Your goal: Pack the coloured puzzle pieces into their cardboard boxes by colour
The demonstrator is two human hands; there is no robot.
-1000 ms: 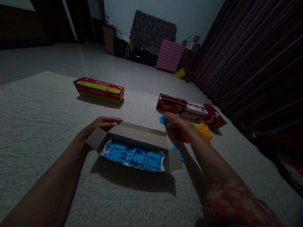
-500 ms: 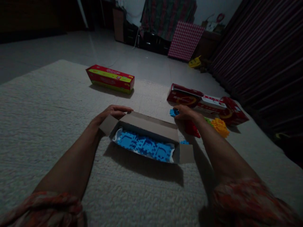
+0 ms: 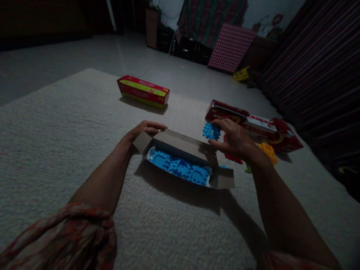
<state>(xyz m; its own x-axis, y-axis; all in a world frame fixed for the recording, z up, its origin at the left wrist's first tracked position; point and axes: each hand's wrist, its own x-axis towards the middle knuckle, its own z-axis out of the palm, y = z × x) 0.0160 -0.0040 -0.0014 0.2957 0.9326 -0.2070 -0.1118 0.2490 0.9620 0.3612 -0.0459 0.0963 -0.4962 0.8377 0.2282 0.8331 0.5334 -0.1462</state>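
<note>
With its grip pinched around a blue interlocking block, the right hand now raises it nearer the open carton below-left, which the left hand touches, hold unclear.

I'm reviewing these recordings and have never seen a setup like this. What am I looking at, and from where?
There is no machine here: these are a person's bare hands, seen by one head-worn camera looking forward and down. The left hand is at the far left corner of an open cardboard box, seemingly touching it. Inside lie blue toothed pieces. The right hand holds another blue piece. On the pale mat are a red-and-yellow box, dark red packaging, and red and yellow pieces.
</note>
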